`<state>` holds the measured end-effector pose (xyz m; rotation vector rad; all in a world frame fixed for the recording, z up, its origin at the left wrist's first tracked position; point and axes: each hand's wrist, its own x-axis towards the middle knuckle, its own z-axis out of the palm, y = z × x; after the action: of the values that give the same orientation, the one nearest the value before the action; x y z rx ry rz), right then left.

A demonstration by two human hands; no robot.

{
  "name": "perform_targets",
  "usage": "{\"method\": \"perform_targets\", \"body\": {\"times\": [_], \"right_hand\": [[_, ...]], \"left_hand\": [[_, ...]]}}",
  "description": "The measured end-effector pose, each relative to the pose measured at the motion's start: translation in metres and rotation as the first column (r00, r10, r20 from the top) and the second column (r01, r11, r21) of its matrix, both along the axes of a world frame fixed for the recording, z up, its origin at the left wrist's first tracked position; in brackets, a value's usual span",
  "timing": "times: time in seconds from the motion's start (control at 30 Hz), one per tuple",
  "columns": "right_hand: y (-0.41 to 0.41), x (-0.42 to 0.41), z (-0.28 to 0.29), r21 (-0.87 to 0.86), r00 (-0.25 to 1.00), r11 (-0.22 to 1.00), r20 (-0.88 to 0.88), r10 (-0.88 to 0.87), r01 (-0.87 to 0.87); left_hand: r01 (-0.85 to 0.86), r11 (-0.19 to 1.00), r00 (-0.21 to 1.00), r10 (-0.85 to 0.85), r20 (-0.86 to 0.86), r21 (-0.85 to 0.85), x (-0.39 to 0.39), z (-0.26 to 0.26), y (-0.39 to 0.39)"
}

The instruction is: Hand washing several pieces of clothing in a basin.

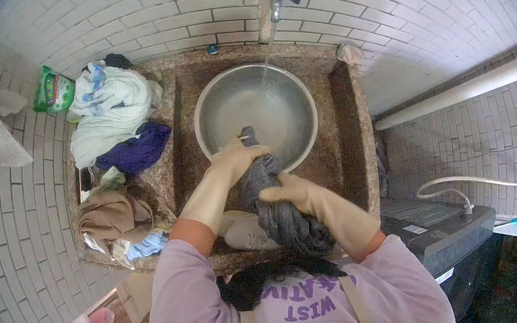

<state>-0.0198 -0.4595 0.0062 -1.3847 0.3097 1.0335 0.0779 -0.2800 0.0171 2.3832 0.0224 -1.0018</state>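
A wet-looking dark grey cloth (266, 180) stretches between my hands, from the near part of a round metal basin (199, 115) down to the sink's front edge. My left hand (240, 156), in a cream rubber glove, grips its upper end over the basin. Lower down, my gloved right hand (293, 191) is closed around the bunched part, thumb on top. Cloudy water (255, 107) stands in the basin, and a thin stream falls into it from the wall tap (275, 1). Another greyish cloth (244, 231) lies in the sink below my left wrist.
The stone sink (351, 147) surrounds the basin. On its left ledge are a white cloth pile (111, 96), a purple cloth (136, 149), a brown garment (116, 215) and a green packet (52, 90). A dark washing machine (443, 224) with a hose (462, 179) stands at right.
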Motion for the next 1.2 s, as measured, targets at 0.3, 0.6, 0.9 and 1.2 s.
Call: {"method": "perform_targets", "body": {"times": [0.3,0.6,0.9,1.2], "right_hand": [[0.015,0.004,-0.016,0.403,0.935,0.845,-0.189,-0.298,0.351],[-0.022,-0.016,-0.002,0.4,0.74,0.626,-0.431,-0.517,0.67],[-0.03,-0.031,0.004,0.488,0.741,0.558,-0.446,-0.502,0.671],[-0.025,-0.04,0.042,0.347,0.663,0.578,-0.531,-0.527,0.738]], "left_hand": [[-0.2,0.966,0.98,0.195,-0.045,-0.164,-0.025,-0.03,0.006],[-0.846,0.144,0.509,0.509,-0.694,-0.514,-0.03,-0.094,0.042],[-0.727,-0.31,0.635,0.037,-0.772,-0.613,-0.073,-0.008,-0.017],[-0.313,0.337,0.95,0.124,-0.288,-0.888,-0.017,0.017,-0.019]]}}
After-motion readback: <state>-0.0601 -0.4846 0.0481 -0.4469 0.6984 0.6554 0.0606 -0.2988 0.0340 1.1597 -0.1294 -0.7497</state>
